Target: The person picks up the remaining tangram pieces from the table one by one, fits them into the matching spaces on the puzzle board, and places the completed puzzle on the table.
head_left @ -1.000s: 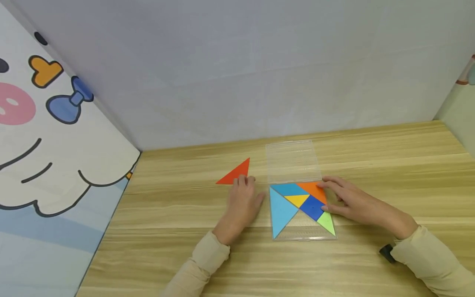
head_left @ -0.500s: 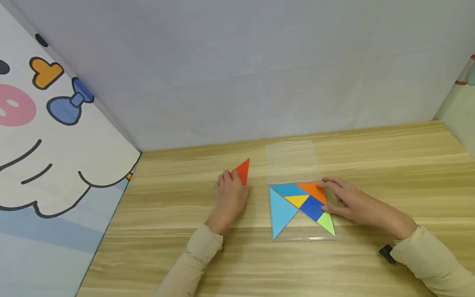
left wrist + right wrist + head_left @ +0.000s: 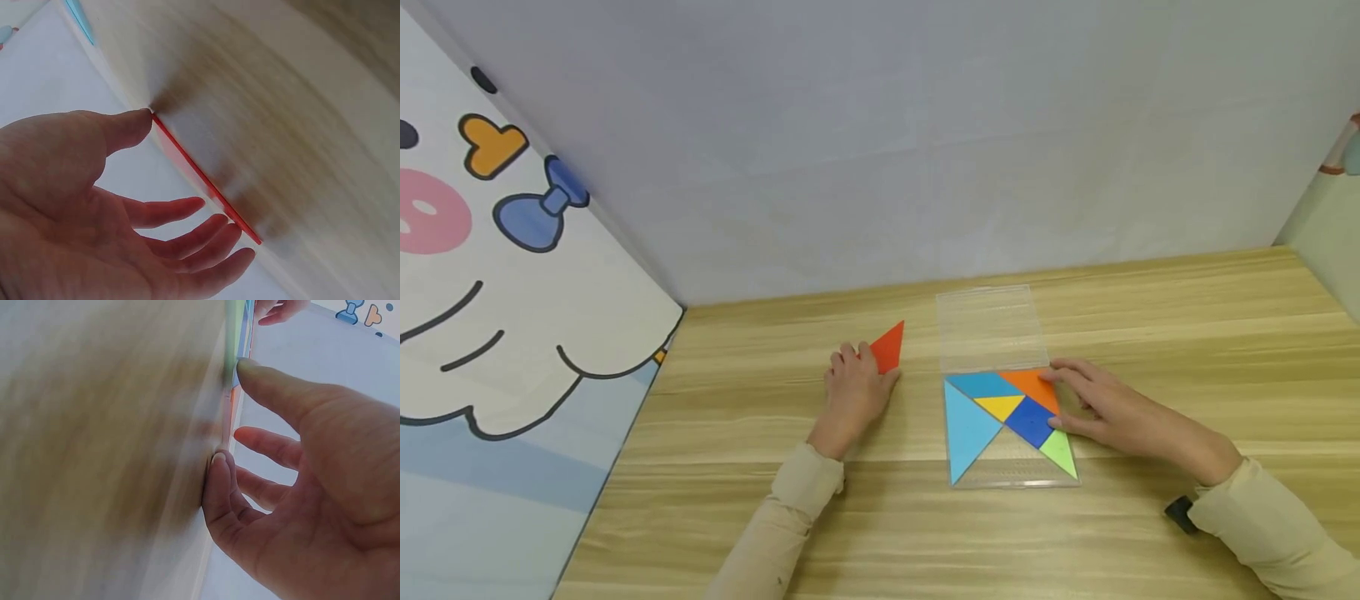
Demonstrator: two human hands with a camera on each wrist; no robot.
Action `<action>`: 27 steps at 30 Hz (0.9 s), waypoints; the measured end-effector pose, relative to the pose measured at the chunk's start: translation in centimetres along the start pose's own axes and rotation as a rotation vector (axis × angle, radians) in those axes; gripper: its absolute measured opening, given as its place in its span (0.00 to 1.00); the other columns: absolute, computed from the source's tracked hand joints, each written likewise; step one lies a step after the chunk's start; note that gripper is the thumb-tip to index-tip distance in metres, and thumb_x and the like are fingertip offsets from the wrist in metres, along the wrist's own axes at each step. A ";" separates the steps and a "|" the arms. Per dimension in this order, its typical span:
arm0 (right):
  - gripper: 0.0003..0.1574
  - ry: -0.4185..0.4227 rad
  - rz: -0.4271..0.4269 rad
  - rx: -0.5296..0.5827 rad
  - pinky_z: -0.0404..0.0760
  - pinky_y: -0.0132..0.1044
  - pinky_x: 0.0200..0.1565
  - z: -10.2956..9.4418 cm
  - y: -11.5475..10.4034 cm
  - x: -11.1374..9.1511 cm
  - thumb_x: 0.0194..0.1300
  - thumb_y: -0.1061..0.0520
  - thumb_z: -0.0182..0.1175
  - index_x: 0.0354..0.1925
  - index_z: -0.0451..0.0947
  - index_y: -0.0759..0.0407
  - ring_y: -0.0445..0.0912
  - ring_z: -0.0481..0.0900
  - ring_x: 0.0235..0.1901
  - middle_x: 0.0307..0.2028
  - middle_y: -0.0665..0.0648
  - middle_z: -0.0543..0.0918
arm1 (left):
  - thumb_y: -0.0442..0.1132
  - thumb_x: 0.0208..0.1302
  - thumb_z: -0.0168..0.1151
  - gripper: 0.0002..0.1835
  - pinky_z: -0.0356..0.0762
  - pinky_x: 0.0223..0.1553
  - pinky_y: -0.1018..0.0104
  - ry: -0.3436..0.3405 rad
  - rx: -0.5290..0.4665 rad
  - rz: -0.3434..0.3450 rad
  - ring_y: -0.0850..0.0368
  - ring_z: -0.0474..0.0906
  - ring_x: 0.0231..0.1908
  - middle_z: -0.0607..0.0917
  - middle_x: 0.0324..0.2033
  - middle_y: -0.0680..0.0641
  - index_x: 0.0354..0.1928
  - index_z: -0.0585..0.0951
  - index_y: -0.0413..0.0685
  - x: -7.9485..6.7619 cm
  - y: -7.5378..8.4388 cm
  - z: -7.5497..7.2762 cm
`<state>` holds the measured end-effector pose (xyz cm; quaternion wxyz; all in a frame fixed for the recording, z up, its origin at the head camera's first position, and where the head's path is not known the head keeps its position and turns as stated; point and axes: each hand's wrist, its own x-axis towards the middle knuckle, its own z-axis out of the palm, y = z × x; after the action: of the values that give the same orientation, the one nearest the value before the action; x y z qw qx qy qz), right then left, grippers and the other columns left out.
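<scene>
A red triangle tile (image 3: 890, 348) lies flat on the wooden table, partly hidden under my left hand (image 3: 852, 398). In the left wrist view, the thumb tip meets one end of the red edge while loosely bent fingers rest toward the other. To the right is a clear plastic tray (image 3: 1011, 473) with tangram pieces: a large light-blue triangle (image 3: 972, 429), a blue parallelogram (image 3: 985, 384), a yellow triangle (image 3: 1002, 406), a dark-blue square (image 3: 1030, 420), an orange triangle (image 3: 1032, 385) and a green triangle (image 3: 1060, 451). My right hand (image 3: 1120, 414) touches the tray's right side, thumb on the square, index fingertip at the orange triangle.
A clear plastic lid (image 3: 992, 329) lies flat against the tray's far edge. A pale wall sheet (image 3: 925, 167) rises behind the table, and a cartoon-printed panel (image 3: 587, 317) stands on the left. A black object (image 3: 1182, 513) shows by the right cuff.
My left hand has slid left along the red triangle, uncovering its right part and covering its left. The right hand and tray pieces have stayed in place.
</scene>
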<state>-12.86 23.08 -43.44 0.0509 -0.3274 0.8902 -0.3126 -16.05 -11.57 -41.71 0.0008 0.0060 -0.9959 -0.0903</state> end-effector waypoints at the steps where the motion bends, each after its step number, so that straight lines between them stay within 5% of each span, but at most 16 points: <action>1: 0.35 -0.001 0.004 0.003 0.77 0.61 0.56 0.0 0.0 -0.1 0.71 0.52 0.67 0.68 0.70 0.66 0.64 0.74 0.59 0.68 0.72 0.66 | 0.54 0.71 0.65 0.30 0.75 0.46 0.45 0.004 0.001 -0.001 0.35 0.72 0.47 0.75 0.46 0.32 0.52 0.73 0.29 0.1 0.0 0.0; 27: 0.34 0.007 -0.019 -0.008 0.78 0.60 0.55 0.0 0.2 0.0 0.71 0.53 0.67 0.67 0.70 0.67 0.64 0.75 0.59 0.67 0.71 0.67 | 0.60 0.70 0.64 0.33 0.73 0.42 0.51 -0.036 -0.026 -0.019 0.39 0.68 0.44 0.72 0.44 0.34 0.53 0.73 0.33 1.1 -0.3 0.0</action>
<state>-12.95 23.19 -43.54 0.0433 -0.3351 0.8885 -0.3105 -17.12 -11.90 -41.79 -0.0179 0.0137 -0.9944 -0.1033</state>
